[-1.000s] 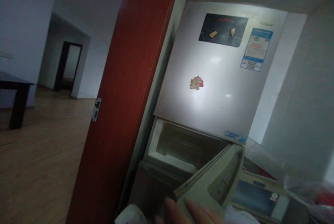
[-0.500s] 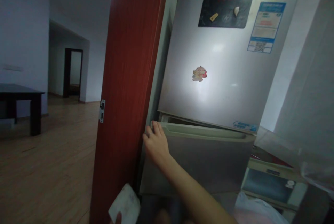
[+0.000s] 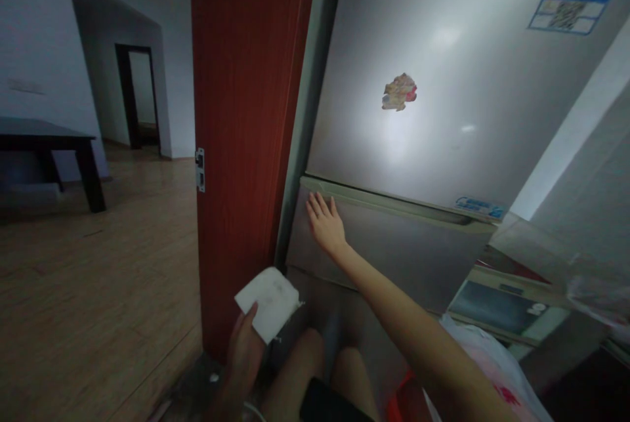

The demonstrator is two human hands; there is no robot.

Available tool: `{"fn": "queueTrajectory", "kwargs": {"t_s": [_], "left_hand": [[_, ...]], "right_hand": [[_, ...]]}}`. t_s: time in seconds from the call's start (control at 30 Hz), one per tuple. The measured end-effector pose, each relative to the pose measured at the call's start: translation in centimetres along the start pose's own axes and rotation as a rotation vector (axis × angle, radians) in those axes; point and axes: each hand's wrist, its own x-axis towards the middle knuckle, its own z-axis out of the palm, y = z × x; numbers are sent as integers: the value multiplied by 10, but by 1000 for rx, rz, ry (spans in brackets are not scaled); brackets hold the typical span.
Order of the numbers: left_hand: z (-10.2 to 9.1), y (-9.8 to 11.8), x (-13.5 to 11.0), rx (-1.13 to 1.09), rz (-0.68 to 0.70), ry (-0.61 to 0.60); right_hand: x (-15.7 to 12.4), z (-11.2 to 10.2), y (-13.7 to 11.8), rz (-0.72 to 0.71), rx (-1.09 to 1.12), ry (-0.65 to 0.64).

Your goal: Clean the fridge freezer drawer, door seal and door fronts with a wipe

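Observation:
My right hand (image 3: 327, 224) lies flat with its fingers spread against the upper left of the fridge's middle door (image 3: 394, 245). That grey door sits flush under the large upper fridge door (image 3: 423, 126), with a pale handle groove (image 3: 394, 202) along its top edge. Low in the view, my left hand (image 3: 246, 343) is closed on a folded white cloth (image 3: 270, 300) with frayed edges and faint stains. Its thumb rests on top of the cloth, and the other fingers are mostly hidden.
A red wooden door (image 3: 241, 133) stands open just left of the fridge. To the right are a cabinet-like appliance (image 3: 497, 294) and a white plastic bag (image 3: 485, 350). Something red (image 3: 406, 399) stands by my knees. A dark table (image 3: 49, 136) is in the room beyond.
The middle fridge door has gone from slightly open to closed. My right hand has moved from its top edge onto its front face. The cloth has come further into view; my head has tilted down.

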Motion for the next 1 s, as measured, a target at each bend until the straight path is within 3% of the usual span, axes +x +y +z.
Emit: {"fn": "queueTrajectory", "kwargs": {"t_s": [0.1,0.23,0.63,0.8,0.87,0.93,1.0], "left_hand": [[32,24,-15,-82,43,-85],[52,39,-27,-112,38,-139],[49,34,-19,-60,17,-162],[48,28,-19,-41,-21,-198],[49,25,-19,-32,-40,-177],[50,21,-17,-25,-99,-176],[50,15,-14,-16,-188,-208]], "right_hand": [[-18,12,9,-17,-4,-35],[-25,20,13,-35,2,-29],[0,28,20,83,72,-100],[4,9,10,146,122,-94],[-8,-4,0,174,155,-79],[-37,-18,-14,206,228,-40],[-84,-27,-34,272,599,142]]}}
